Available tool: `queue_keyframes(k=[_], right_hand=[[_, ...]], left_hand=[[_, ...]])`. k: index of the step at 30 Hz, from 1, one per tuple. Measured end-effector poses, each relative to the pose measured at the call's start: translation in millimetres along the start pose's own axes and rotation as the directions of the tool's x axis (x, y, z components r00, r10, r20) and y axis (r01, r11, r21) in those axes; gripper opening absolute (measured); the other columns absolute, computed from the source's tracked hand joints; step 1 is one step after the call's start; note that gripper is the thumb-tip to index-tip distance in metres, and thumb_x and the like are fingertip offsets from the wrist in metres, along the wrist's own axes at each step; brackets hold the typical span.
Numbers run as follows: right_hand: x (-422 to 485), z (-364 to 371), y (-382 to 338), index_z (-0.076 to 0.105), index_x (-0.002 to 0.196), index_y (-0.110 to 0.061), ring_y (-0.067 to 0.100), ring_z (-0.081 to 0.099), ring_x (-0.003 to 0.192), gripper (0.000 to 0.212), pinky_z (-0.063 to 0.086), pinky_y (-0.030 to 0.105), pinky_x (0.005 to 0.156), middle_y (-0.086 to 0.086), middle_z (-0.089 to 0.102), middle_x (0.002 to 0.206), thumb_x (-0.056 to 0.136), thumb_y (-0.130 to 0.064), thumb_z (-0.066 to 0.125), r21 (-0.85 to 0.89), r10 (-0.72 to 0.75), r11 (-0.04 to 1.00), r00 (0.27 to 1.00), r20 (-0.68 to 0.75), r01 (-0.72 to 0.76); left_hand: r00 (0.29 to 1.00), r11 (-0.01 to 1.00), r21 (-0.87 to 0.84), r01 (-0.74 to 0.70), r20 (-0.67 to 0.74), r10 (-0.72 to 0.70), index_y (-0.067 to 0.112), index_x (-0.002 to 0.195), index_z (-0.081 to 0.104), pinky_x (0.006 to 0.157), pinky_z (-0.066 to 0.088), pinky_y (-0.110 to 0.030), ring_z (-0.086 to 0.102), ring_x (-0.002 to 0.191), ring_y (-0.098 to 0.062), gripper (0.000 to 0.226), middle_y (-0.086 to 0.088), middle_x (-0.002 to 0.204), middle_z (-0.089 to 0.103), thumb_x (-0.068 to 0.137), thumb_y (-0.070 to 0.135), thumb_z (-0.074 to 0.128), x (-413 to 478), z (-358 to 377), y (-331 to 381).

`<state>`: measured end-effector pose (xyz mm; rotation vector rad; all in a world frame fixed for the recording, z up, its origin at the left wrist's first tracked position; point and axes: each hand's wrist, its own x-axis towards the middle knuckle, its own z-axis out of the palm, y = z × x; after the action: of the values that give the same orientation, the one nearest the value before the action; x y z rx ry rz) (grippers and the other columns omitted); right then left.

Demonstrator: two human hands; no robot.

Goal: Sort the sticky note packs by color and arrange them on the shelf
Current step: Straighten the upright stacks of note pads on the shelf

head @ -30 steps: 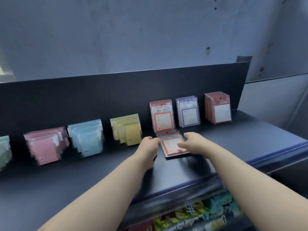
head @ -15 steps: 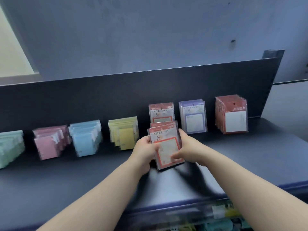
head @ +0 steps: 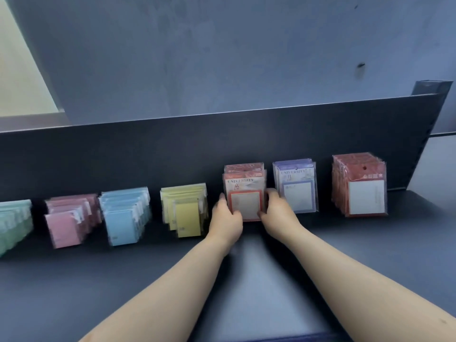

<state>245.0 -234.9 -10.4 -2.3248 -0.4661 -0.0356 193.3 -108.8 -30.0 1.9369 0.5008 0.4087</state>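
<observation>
**Dark shelf, grey wall: seating a red pack on its stack**

A grey wall (head: 222, 58) rises behind a dark shelf (head: 370, 255), whose back panel (head: 148, 154) runs behind the red stack (head: 243, 166) near the middle of the row. Furthest right of the red stack stands a dark-red stack (head: 360, 186), and just right of it a purple stack (head: 294, 188). To its left, going outward, are a yellow stack (head: 185, 208), a blue stack (head: 125, 215), a pink stack (head: 69, 218) and a green stack (head: 13, 223) at the frame edge.

The red pack (head: 245, 198) stands upright directly in front of the red stack and overlaps its face. Whether the two touch cannot be told. The left hand (head: 227, 223) grips the pack's lower left edge and the right hand (head: 278, 215) its lower right edge, fingers curled round the sides.

The step looks like setting this pack against its own colour. To do it well:

- Keep the bottom edge flat on the shelf and push straight back, both sides together, so the pack does not twist.
- Line its edges up with the red stack, so it stays off the purple stack close on the right.
- Lean it back a little before letting go, since a thin, slippery pack left upright could tip forward.
- Ease the fingers out sideways so they do not drag it along.
</observation>
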Motion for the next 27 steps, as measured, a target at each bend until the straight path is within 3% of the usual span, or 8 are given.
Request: queue_keyframes(k=[3, 6, 9, 12, 15, 18, 21, 27], right_hand=[[0, 7, 6, 0.037, 0.133, -0.010, 0.036, 0.053, 0.112, 0.052, 0.044, 0.037, 0.090, 0.017, 0.051, 0.123, 0.085, -0.007, 0.057, 0.050, 0.009, 0.999, 1.000, -0.028, -0.007], [-2, 13, 8, 0.037, 0.132, -0.009, 0.036, 0.052, 0.112, 0.052, 0.045, 0.037, 0.088, 0.018, 0.051, 0.126, 0.084, -0.009, 0.058, 0.085, 0.015, 0.996, 0.998, -0.064, -0.010], [-4, 17, 10, 0.029, 0.141, -0.006, 0.035, 0.046, 0.122, 0.066, 0.039, 0.033, 0.094, 0.018, 0.041, 0.137, 0.083, -0.009, 0.061, 0.092, 0.024, 0.996, 0.997, -0.078, -0.017], [-5, 18, 11, 0.023, 0.144, -0.005, 0.033, 0.038, 0.131, 0.077, 0.032, 0.030, 0.103, 0.018, 0.032, 0.144, 0.080, -0.010, 0.065, 0.105, 0.035, 0.994, 0.996, -0.087, -0.026], [-6, 19, 12, 0.022, 0.144, -0.006, 0.032, 0.035, 0.132, 0.080, 0.031, 0.031, 0.106, 0.017, 0.030, 0.145, 0.078, -0.013, 0.066, 0.116, 0.031, 0.993, 0.995, -0.098, -0.020], [-7, 20, 12, 0.022, 0.144, -0.007, 0.032, 0.034, 0.132, 0.080, 0.030, 0.033, 0.108, 0.017, 0.031, 0.143, 0.078, -0.013, 0.066, 0.124, 0.017, 0.992, 0.993, -0.116, -0.002], [-11, 18, 9, 0.023, 0.145, -0.005, 0.032, 0.033, 0.131, 0.079, 0.029, 0.035, 0.110, 0.016, 0.031, 0.141, 0.078, -0.013, 0.064, 0.085, -0.048, 0.994, 0.985, -0.167, 0.063], [-16, -4, -2, 0.035, 0.141, -0.005, 0.028, 0.032, 0.131, 0.066, 0.028, 0.033, 0.109, 0.011, 0.036, 0.140, 0.080, -0.013, 0.058, -0.136, -0.295, 0.953, 0.936, -0.192, 0.272]], left_hand=[[0.999, 0.999, 0.053, 0.007, 0.046, -0.009, 0.021, 0.143, 0.033, 0.110, 0.037, -0.041, 0.045, 0.128, -0.024, 0.070, -0.006, 0.138, 0.048, 0.073, 0.024, 0.040, -2, 4, -7], [0.998, 0.997, 0.080, -0.023, 0.060, 0.018, 0.017, 0.147, 0.026, 0.112, 0.033, -0.041, 0.040, 0.134, -0.025, 0.065, -0.008, 0.144, 0.044, 0.084, 0.020, 0.044, -7, 5, -6], [0.998, 0.997, 0.071, -0.021, 0.062, 0.017, 0.009, 0.152, 0.010, 0.116, 0.017, -0.026, 0.023, 0.144, -0.020, 0.067, -0.006, 0.155, 0.026, 0.094, 0.009, 0.043, -19, 2, 3], [1.000, 0.996, 0.090, -0.019, 0.025, 0.017, 0.007, 0.152, 0.007, 0.112, 0.012, -0.020, 0.016, 0.145, -0.019, 0.068, -0.008, 0.158, 0.018, 0.094, 0.006, 0.042, -21, 3, 2], [1.000, 0.995, 0.099, -0.026, 0.015, 0.025, 0.005, 0.151, 0.011, 0.114, 0.012, -0.023, 0.017, 0.145, -0.021, 0.068, -0.010, 0.157, 0.020, 0.091, 0.004, 0.043, -20, 4, 2], [1.000, 0.995, 0.100, -0.029, 0.002, 0.029, 0.006, 0.149, 0.021, 0.117, 0.021, -0.035, 0.027, 0.142, -0.025, 0.068, -0.012, 0.152, 0.031, 0.085, 0.005, 0.044, -19, 4, 1], [1.000, 0.992, 0.128, -0.021, 0.006, 0.020, 0.005, 0.148, 0.022, 0.116, 0.024, -0.037, 0.028, 0.141, -0.026, 0.066, -0.014, 0.152, 0.030, 0.086, 0.006, 0.045, -21, 2, 3], [0.999, 0.975, 0.221, -0.024, 0.049, 0.014, 0.005, 0.151, 0.008, 0.116, 0.009, -0.028, 0.010, 0.146, -0.023, 0.069, -0.014, 0.158, 0.010, 0.093, 0.010, 0.044, -32, -12, 12]])
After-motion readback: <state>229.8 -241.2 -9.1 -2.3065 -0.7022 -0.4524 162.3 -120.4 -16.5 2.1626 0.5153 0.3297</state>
